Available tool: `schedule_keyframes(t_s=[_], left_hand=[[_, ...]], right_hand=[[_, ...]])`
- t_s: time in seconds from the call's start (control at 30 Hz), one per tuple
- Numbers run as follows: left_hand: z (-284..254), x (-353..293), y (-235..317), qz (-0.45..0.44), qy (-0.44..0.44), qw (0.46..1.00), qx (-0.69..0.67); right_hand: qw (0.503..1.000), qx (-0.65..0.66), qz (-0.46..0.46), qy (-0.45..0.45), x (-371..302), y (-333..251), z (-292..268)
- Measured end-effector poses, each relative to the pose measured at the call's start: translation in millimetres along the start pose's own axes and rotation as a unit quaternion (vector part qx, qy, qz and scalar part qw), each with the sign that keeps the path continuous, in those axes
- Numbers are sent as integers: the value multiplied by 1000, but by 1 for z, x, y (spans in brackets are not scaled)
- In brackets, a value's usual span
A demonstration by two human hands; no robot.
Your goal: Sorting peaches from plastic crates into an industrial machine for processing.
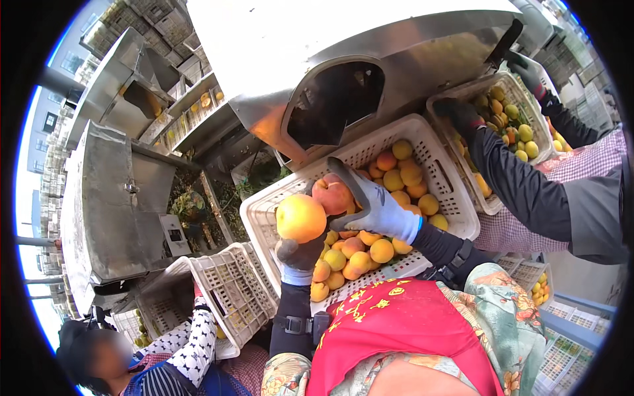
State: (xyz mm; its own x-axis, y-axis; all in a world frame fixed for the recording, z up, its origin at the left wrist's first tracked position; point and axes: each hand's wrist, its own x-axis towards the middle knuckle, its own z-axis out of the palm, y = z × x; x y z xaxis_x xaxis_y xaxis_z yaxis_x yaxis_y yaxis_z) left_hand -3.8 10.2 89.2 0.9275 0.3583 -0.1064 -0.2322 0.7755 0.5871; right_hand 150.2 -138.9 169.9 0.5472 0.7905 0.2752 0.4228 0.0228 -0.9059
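My left hand (298, 256), in a glove with a dark palm, is closed around a large yellow-orange peach (301, 218). My right hand (385, 210), in a light blue glove with dark fingers, curls around a red-blushed peach (332, 194) right beside the first one. Both hands are above a white slatted plastic crate (272, 196). Loose yellow and orange peaches (360, 262) lie inside it, on both sides of my right hand. Part of the crate's contents is hidden under my hands and forearms.
A metal machine with a dark opening (337, 99) stands just beyond the crate. At right, a co-worker's dark-gloved hand (458, 117) reaches into another fruit-filled crate (508, 78). At lower left, another person holds a tilted white crate (234, 288). A metal cabinet (105, 204) stands left.
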Motion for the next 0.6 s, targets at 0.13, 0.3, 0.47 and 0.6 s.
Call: schedule_keyframes(t_s=[0.13, 0.3, 0.47, 0.6], left_hand=[[10, 12, 9, 39, 1, 999, 18], [46, 28, 12, 91, 19, 994, -53], [17, 21, 8, 46, 34, 998, -20], [29, 13, 14, 21, 81, 996, -16]], right_hand=[[996, -87, 0, 38, 17, 1, 1], [982, -98, -90, 136, 53, 18, -14], [963, -170, -101, 182, 72, 53, -22], [972, -152, -67, 167, 93, 49, -22]])
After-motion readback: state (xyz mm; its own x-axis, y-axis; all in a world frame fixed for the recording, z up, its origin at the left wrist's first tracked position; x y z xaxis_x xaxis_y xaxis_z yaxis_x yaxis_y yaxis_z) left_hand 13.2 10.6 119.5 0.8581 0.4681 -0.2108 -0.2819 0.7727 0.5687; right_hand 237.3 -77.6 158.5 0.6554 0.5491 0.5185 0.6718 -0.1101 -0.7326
